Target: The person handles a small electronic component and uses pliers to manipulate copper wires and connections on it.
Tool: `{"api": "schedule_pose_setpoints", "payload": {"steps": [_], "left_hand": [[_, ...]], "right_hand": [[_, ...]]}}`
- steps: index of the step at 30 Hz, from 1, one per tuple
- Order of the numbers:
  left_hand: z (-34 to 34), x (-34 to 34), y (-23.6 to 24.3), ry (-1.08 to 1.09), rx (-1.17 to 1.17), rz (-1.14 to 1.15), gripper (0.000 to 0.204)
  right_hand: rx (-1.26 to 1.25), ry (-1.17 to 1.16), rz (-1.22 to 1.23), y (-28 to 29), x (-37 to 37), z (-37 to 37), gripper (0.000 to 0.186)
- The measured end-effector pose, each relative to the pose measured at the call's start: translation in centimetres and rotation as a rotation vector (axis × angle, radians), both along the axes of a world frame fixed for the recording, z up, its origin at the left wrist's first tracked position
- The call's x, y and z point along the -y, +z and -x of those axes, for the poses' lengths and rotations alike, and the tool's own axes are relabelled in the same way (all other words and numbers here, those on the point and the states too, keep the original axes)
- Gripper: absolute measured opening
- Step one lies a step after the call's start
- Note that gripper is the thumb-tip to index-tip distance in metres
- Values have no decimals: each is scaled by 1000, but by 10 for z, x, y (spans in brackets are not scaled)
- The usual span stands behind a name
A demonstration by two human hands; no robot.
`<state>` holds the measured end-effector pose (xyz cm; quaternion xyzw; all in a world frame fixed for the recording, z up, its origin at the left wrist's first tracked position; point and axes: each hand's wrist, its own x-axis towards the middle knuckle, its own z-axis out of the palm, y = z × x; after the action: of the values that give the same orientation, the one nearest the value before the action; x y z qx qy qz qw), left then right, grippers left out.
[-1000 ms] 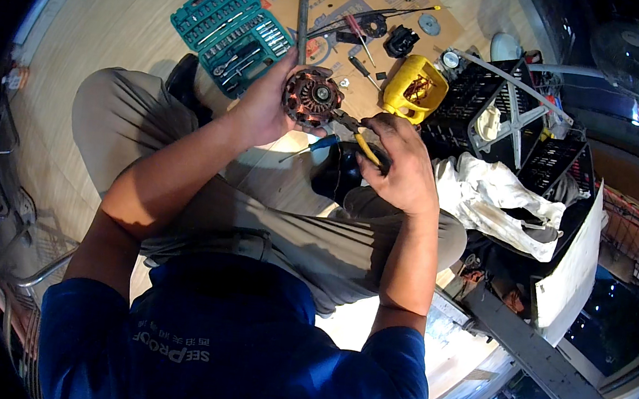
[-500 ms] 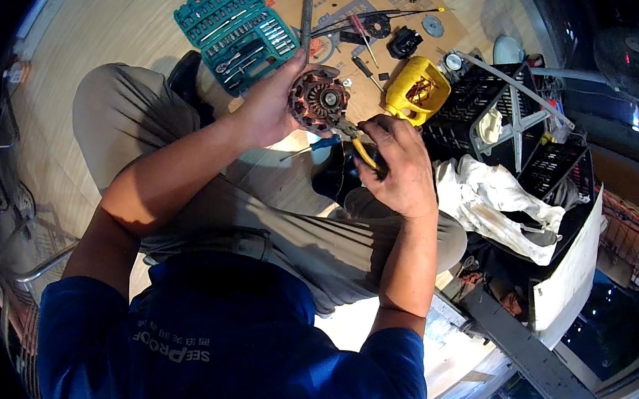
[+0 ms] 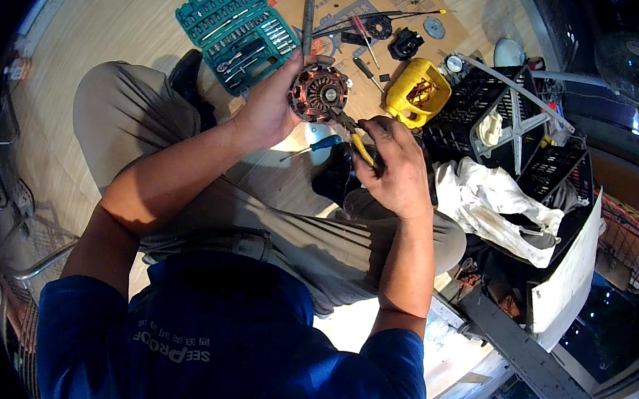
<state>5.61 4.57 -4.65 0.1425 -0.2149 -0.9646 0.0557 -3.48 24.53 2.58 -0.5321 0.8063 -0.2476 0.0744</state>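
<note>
My left hand (image 3: 268,111) is closed round the left side of a round motor core (image 3: 316,98) with copper windings and a shaft end at its middle. In my right hand (image 3: 400,165) are pliers (image 3: 364,148) with yellow handles. Their jaws reach the lower right edge of the windings; whether they grip a wire there cannot be made out. Below the core, a screwdriver with a blue handle (image 3: 327,142) lies on the floor. A yellow cut-open jug (image 3: 400,96) with copper wire scraps (image 3: 422,92) inside stands just beyond my right hand.
A green socket set case (image 3: 237,34) lies open at the far left. On cardboard (image 3: 459,32) are a hammer (image 3: 307,21), screwdrivers (image 3: 365,31), a black part (image 3: 406,44) and a metal disc (image 3: 434,27). Black crates (image 3: 477,99) and a white cloth (image 3: 488,200) are at the right.
The motor core has turned a little in my left hand, its face more toward me. The plier jaws have shifted slightly up and left, and more of the blue screwdriver handle shows.
</note>
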Motion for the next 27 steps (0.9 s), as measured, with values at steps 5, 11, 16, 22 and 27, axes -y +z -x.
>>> {"api": "schedule_pose_setpoints", "payload": {"steps": [5, 11, 16, 22, 27], "left_hand": [[1, -1, -1, 22, -51, 29, 48], [2, 0, -1, 34, -38, 11, 47], [1, 3, 2, 6, -31, -45, 45], [-1, 5, 1, -7, -54, -53, 45], [2, 2, 2, 24, -39, -70, 47]], "right_hand": [[21, -49, -23, -1, 1, -4, 47], [68, -49, 57, -7, -1, -3, 44], [189, -94, 107, -5, 1, -5, 42], [230, -110, 161, -6, 3, -6, 41], [253, -99, 178, -12, -1, -2, 41]]}}
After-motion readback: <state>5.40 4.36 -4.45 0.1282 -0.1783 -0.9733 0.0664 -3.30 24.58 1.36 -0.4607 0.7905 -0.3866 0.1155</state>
